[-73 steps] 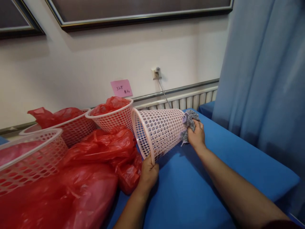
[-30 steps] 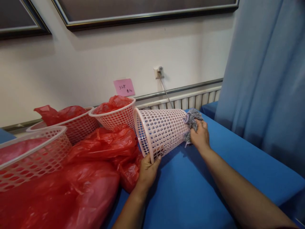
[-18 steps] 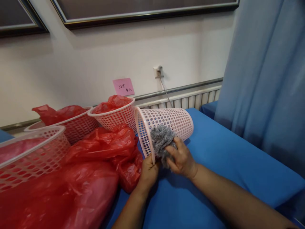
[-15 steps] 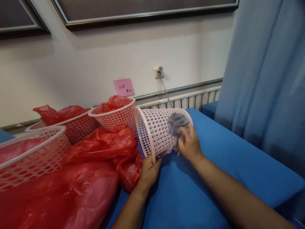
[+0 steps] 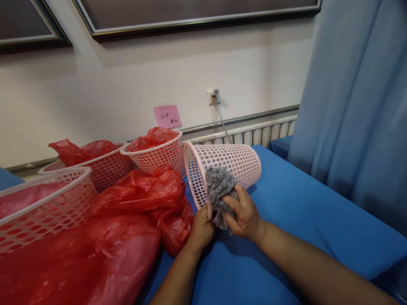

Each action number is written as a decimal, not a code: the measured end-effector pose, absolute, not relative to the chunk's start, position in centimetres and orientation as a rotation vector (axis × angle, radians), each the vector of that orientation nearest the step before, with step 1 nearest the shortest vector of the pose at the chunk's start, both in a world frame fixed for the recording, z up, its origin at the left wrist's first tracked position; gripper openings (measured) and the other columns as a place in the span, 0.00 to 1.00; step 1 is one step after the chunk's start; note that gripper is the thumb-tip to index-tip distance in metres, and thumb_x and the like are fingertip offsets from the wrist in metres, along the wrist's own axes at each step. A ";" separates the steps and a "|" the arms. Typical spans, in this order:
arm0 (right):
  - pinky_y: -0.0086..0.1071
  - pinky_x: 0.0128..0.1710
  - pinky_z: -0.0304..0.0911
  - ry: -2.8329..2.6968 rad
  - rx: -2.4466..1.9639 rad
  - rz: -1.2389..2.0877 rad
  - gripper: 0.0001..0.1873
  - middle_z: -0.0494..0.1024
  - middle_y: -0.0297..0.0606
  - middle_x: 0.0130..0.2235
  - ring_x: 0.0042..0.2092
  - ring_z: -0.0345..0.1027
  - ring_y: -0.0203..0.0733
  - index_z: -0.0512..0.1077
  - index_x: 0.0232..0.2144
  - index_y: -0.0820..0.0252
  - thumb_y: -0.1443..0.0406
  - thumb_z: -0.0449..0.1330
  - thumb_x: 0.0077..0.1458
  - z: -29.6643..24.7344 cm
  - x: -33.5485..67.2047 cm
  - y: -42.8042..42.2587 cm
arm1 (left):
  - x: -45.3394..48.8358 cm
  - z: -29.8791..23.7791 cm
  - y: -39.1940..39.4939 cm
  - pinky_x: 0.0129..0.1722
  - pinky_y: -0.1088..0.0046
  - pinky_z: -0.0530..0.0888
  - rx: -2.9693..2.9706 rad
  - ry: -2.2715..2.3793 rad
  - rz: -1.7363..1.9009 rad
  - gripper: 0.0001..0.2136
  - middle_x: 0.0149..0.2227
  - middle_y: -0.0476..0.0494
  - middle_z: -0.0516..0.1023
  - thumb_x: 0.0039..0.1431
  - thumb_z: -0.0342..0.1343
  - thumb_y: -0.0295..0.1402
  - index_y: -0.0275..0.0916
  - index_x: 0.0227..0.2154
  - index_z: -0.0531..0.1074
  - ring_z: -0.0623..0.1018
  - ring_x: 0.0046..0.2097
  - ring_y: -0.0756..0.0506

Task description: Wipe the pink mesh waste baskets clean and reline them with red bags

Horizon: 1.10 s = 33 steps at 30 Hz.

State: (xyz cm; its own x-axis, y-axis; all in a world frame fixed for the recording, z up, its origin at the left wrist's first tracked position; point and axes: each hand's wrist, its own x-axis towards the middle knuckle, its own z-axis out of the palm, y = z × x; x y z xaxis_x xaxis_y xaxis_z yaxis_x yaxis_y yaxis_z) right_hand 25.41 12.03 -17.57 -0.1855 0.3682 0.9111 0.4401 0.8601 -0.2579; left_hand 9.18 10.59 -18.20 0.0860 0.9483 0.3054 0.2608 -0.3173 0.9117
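A pink perforated plastic wastebasket [image 5: 244, 163] lies on its side on the blue-covered surface [image 5: 286, 220], its open mouth turned to the left. My left hand [image 5: 202, 228] is closed on the lower part of the rim. In my right hand [image 5: 246, 214] is a bunched grey cloth [image 5: 221, 190], pressed against the basket's outer side close to the rim. The cloth hides part of the basket wall and some of my right fingers. Crumpled red plastic bags [image 5: 143, 195] lie just left of my left hand.
More pink baskets with red bags in them stand at the left: one in front [image 5: 63, 199], one behind [image 5: 108, 165], another by the wall [image 5: 162, 154]. A radiator [image 5: 257, 135] runs along the wall, and a blue curtain [image 5: 356, 97] hangs at the right.
My right hand has moved the grey cloth left along the basket, from near its base to near the rim. My left hand keeps its hold on the rim.
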 end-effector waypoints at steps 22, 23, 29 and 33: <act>0.48 0.49 0.71 -1.773 -0.634 -0.167 0.21 0.66 0.47 0.53 0.51 0.67 0.52 0.74 0.49 0.56 0.69 0.57 0.51 -17.7 26.4 13.2 | 8.7 -15.8 8.7 0.42 0.68 0.79 1.402 1.265 1.489 0.14 0.35 0.43 0.84 0.48 0.62 0.30 0.34 0.40 0.81 0.82 0.38 0.42; 0.50 0.51 0.70 -1.706 -0.744 -0.179 0.21 0.66 0.48 0.54 0.53 0.66 0.53 0.73 0.49 0.56 0.69 0.57 0.52 -17.9 27.1 14.5 | 8.5 -15.8 8.9 0.44 0.67 0.79 1.375 1.268 1.500 0.15 0.36 0.43 0.85 0.47 0.61 0.29 0.34 0.40 0.81 0.82 0.39 0.41; 0.55 0.60 0.64 -1.239 -1.250 0.032 0.23 0.70 0.47 0.50 0.56 0.67 0.55 0.73 0.51 0.58 0.67 0.54 0.53 -18.5 31.5 21.0 | 8.5 -16.4 10.0 0.49 0.63 0.79 1.345 1.277 1.548 0.18 0.39 0.42 0.86 0.40 0.56 0.24 0.35 0.38 0.82 0.83 0.44 0.39; 0.52 0.61 0.64 -1.510 -0.952 -0.027 0.24 0.66 0.49 0.58 0.60 0.63 0.56 0.71 0.53 0.57 0.69 0.55 0.53 -17.9 28.9 17.0 | 8.9 -17.0 10.1 0.47 0.63 0.80 1.380 1.254 1.519 0.18 0.37 0.42 0.86 0.41 0.56 0.25 0.36 0.38 0.82 0.83 0.43 0.39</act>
State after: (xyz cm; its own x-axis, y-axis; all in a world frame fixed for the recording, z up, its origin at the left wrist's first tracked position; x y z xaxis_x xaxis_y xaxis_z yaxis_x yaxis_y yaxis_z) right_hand 28.89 16.98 -17.85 0.1316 0.5321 0.8364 0.5621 0.6550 -0.5051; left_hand 8.86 10.09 -16.98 -0.1678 0.9450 0.2809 0.0962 -0.2679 0.9586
